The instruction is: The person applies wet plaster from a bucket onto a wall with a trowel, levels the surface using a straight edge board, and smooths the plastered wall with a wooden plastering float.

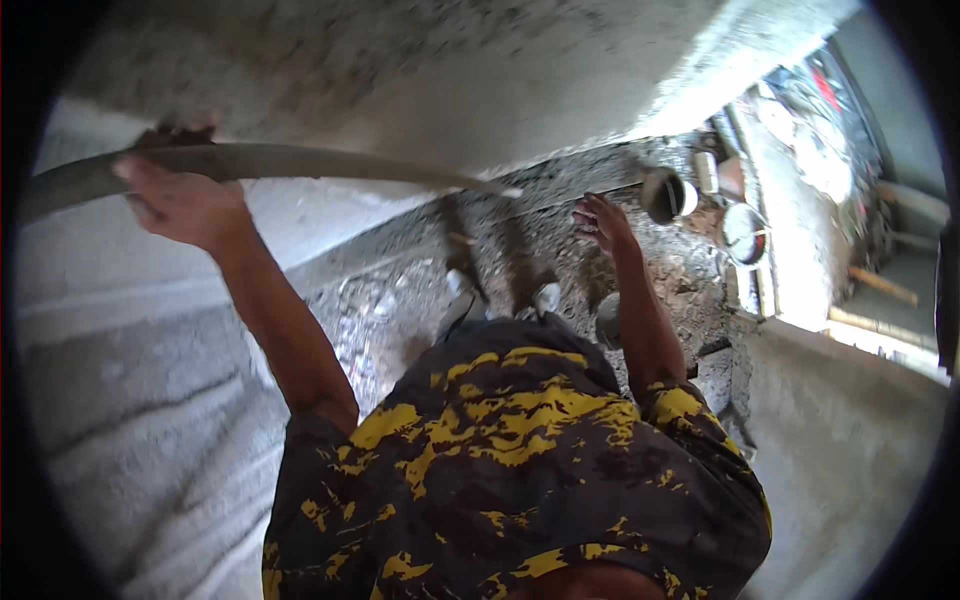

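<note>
My left hand [190,205] is closed around a long grey straightedge [330,160], gripping it toward its left part. The straightedge lies along the plastered wall [430,80] and appears bent by the lens; its narrow right end reaches toward the middle of the view. Behind the left hand is a dark blurred shape [172,136] that I cannot make out. My right hand [603,222] hangs in the air to the right of the straightedge's end, fingers apart and partly curled, holding nothing.
Rubble and debris cover the rough floor [400,310] around my feet. On the right stand a dark bucket [660,196] and a round, light-rimmed container [744,234]. A bright opening with planks [885,286] lies beyond, and a low wall [840,420] is at the lower right.
</note>
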{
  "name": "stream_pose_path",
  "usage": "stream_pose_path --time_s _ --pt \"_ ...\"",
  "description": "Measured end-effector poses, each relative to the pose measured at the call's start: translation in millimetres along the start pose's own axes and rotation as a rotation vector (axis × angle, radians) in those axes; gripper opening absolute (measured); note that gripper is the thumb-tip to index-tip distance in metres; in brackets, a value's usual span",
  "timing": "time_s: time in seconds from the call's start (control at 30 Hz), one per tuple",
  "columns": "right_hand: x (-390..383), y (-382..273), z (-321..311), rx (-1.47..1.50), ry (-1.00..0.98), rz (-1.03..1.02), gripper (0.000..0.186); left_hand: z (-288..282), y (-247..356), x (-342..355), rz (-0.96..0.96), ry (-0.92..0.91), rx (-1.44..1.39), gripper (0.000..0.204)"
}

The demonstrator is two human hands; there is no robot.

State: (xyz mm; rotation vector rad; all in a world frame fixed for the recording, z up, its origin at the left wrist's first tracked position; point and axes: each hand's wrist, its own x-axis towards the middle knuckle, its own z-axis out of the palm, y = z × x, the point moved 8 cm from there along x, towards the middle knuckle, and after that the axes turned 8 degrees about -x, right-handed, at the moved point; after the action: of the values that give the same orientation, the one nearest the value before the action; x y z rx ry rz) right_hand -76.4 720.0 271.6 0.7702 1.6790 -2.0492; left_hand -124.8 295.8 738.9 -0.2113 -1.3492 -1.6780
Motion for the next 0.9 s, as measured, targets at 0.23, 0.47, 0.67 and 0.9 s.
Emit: stream_pose_path --time_s 0.23,0.47,0.67,0.9 --pt "38.1 100.9 124.1 0.598 -0.131 0.324 0.043 -139.5 57.7 121.9 -0.022 0.075 0.044 0.057" --pt "63.2 73.1 141.4 0.943 0.104 0.137 0.056 -273.2 -9.2 178.0 -0.249 0.077 0.011 0.066" --pt "102.4 62.7 85.3 1.195 0.281 -0.054 0.035 -395.8 -149.4 156.3 -0.631 0.248 -0.284 0.053" --pt "102.1 16.1 -31.4 0.809 0.477 -0.189 0.031 -381.8 -266.2 24.7 -0.87 0.366 -0.313 0.03"
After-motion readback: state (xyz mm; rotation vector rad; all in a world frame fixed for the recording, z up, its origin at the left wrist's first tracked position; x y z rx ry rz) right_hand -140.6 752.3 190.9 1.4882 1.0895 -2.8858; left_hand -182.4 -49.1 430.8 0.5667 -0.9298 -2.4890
